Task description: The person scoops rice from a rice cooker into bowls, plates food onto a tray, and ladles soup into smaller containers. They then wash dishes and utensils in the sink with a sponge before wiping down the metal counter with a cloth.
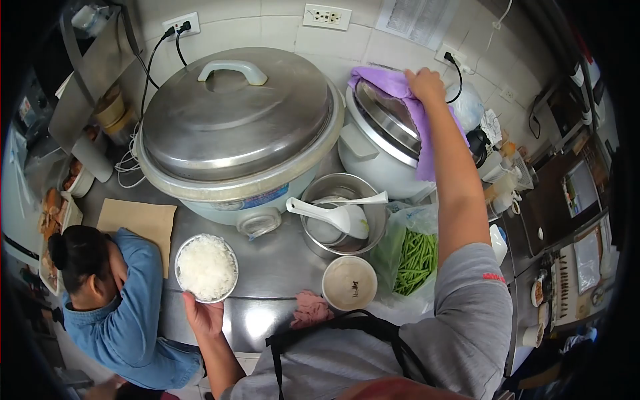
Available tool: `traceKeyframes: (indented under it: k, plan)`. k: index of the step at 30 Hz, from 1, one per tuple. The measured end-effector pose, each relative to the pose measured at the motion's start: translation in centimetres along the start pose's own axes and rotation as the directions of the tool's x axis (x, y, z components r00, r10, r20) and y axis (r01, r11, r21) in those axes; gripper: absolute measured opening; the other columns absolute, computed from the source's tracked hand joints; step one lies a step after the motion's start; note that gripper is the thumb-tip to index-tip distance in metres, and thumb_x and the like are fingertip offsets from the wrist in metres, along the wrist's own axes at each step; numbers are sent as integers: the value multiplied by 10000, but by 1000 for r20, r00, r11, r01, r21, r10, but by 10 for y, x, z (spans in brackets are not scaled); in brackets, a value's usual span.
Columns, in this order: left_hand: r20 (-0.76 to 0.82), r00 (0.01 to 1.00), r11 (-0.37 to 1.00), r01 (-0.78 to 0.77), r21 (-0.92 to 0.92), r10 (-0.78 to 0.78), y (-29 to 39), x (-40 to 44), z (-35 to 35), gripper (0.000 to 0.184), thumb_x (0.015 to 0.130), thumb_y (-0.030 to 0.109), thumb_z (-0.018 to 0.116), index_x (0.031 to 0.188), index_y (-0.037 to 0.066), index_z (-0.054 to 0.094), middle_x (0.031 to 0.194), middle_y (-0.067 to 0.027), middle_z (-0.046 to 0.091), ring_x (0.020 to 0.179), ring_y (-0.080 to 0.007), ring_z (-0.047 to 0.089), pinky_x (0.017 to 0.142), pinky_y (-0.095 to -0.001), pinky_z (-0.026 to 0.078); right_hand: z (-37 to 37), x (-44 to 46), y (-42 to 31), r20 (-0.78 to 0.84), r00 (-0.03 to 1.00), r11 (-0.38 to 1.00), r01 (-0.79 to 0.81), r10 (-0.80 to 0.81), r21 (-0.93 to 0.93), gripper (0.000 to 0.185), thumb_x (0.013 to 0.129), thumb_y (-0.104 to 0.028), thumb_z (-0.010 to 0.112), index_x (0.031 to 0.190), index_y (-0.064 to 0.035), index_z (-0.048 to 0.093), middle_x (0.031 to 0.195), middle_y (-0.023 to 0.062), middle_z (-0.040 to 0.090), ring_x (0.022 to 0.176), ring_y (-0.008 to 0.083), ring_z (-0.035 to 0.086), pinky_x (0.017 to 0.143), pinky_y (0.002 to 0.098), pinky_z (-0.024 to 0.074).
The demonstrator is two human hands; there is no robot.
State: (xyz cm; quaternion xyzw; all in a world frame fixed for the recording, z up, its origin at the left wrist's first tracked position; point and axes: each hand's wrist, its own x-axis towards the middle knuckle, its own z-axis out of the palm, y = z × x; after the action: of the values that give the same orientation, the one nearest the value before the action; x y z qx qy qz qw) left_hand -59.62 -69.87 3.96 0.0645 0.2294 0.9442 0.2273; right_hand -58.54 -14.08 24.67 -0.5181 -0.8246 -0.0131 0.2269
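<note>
My left hand point(205, 316) is closed on the near side of a round bowl point(178, 272) heaped with white rice point(208, 267), held above the steel counter. Farther off at the right, my right hand point(427, 87) grips a purple cloth point(385, 77) draped over the metal lid point(387, 115) of the smaller rice cooker point(380, 168). Its fingers are partly hidden, and I cannot tell whether they also hold the lid. The lid sits on the cooker, seemingly tilted.
A large lidded rice cooker point(233, 127) fills the back. In front stand a metal pot point(377, 230) with white paddles point(340, 217), a pale tub point(349, 283), bagged green beans point(417, 261) and a pink rag point(311, 309). A person point(133, 313) leans on the counter at left.
</note>
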Motion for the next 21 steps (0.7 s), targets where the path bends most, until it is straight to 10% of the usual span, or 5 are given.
traceKeyframes:
  k: [6,10,12,14,21]
  plan:
    - [-7,1000,1000,25,3,-25,-1,-3,5,599,793,320,528,1257,36,275,1289,-114,322,1183,-260,321,974,-430,271,29,37,-2,225,950,946,260,-215,-196,365,733,-347,482,962,-88,598,963,177,569,937,347,524,769,404,429]
    - [-10,1000,1000,10,10,-10,2,-6,2,599,794,325,525,1256,36,276,1289,-113,323,1183,-258,322,974,-429,272,16,108,25,264,954,942,49,-142,332,230,751,-199,452,815,-48,614,776,135,588,758,259,566,600,385,461]
    - [-16,1000,1000,4,10,-4,4,-7,-1,600,794,326,525,1256,36,276,1290,-112,321,1184,-256,321,974,-430,271,-2,136,44,121,992,495,-89,-33,864,214,767,-123,418,868,-16,573,802,128,573,736,244,559,592,377,460]
    - [-19,1000,1000,-2,12,2,4,-6,-3,602,794,327,524,1258,36,273,1292,-112,319,1185,-253,319,975,-431,270,-53,108,30,-95,995,56,97,-42,994,249,778,-101,394,962,-2,530,888,144,568,806,274,556,673,383,461]
    - [12,1000,1000,18,-6,-18,1,-3,-2,599,798,323,519,1261,36,269,1293,-113,317,1184,-253,321,975,-430,269,-122,22,51,-343,933,-701,320,114,637,310,814,-144,382,1032,59,469,1057,163,507,944,297,520,825,411,436]
